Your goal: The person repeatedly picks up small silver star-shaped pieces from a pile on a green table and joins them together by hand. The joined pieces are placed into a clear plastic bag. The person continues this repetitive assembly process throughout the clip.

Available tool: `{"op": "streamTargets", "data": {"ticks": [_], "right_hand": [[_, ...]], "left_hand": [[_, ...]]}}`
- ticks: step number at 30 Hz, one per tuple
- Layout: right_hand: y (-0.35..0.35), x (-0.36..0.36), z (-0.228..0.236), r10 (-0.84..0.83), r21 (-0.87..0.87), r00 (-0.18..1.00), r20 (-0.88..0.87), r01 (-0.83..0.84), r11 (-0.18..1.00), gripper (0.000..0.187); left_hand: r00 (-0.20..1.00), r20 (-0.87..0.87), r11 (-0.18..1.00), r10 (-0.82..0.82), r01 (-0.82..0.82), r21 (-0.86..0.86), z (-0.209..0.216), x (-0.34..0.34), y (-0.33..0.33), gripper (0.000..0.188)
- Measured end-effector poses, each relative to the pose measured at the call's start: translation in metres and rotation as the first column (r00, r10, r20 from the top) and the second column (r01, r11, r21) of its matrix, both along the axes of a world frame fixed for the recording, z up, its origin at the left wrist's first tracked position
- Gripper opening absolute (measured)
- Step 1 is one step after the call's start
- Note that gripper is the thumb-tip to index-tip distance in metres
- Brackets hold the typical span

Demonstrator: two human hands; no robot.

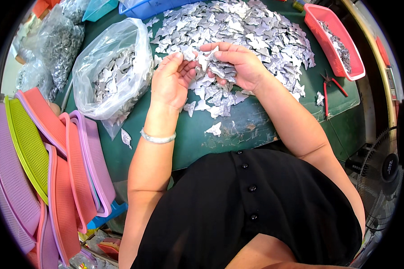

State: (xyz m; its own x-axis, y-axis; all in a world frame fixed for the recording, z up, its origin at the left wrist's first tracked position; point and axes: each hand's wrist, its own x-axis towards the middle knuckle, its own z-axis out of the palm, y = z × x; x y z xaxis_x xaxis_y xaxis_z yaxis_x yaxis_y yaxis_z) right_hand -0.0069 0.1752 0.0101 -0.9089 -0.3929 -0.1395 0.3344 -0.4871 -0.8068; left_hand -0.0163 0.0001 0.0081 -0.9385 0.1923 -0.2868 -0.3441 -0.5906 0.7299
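My left hand (171, 81) pinches a small silver butterfly-shaped metal piece (190, 54) between thumb and fingertips. Close beside it, my right hand (243, 65) is closed around several similar metal pieces (222, 71), one of them raised under the thumb. Both hands are over the near edge of a wide heap of these silver pieces (238, 27). To the left of my left hand stands an open clear plastic bag (87, 74) partly filled with the same kind of piece. A loose piece (214, 129) lies on the green table (195, 145) nearer my body.
Red-handled pliers (326, 96) lie at the right beside a single piece. Behind them is a pink basket (358, 67) holding small metal parts. Stacked plastic baskets (20, 166) crowd the left, below filled clear bags (60, 45). A fan (381, 179) stands at lower right.
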Motion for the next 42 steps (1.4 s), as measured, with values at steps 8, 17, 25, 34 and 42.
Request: {"op": "streamTargets", "data": {"ticks": [8,17,25,34,42], "right_hand": [[-0.001,0.003,0.002,-0.025,0.046,1.000,-0.010,0.026,0.999,0.029],[-0.001,0.003,0.001,-0.028,0.035,0.999,-0.017,0.028,0.999,0.022],[0.000,0.000,-0.002,-0.066,-0.002,0.998,0.014,0.066,0.998,0.013],[0.000,-0.003,-0.006,-0.146,-0.005,0.989,-0.001,0.146,0.989,0.012],[-0.005,0.002,-0.004,-0.087,0.075,0.996,0.026,0.085,0.994,0.019]], "left_hand": [[0.993,-0.086,0.990,-0.084,0.073,-0.123,0.000,0.001,-0.001,0.013],[0.956,-0.276,0.918,-0.099,-0.019,-0.396,-0.003,0.005,0.009,0.012],[0.997,-0.063,0.996,-0.037,0.032,-0.080,-0.002,0.001,0.002,0.008],[0.999,0.038,0.995,-0.015,0.019,-0.099,0.012,0.006,0.006,0.010],[0.951,-0.221,0.908,-0.215,0.111,-0.405,-0.008,0.007,0.013,0.012]]}}
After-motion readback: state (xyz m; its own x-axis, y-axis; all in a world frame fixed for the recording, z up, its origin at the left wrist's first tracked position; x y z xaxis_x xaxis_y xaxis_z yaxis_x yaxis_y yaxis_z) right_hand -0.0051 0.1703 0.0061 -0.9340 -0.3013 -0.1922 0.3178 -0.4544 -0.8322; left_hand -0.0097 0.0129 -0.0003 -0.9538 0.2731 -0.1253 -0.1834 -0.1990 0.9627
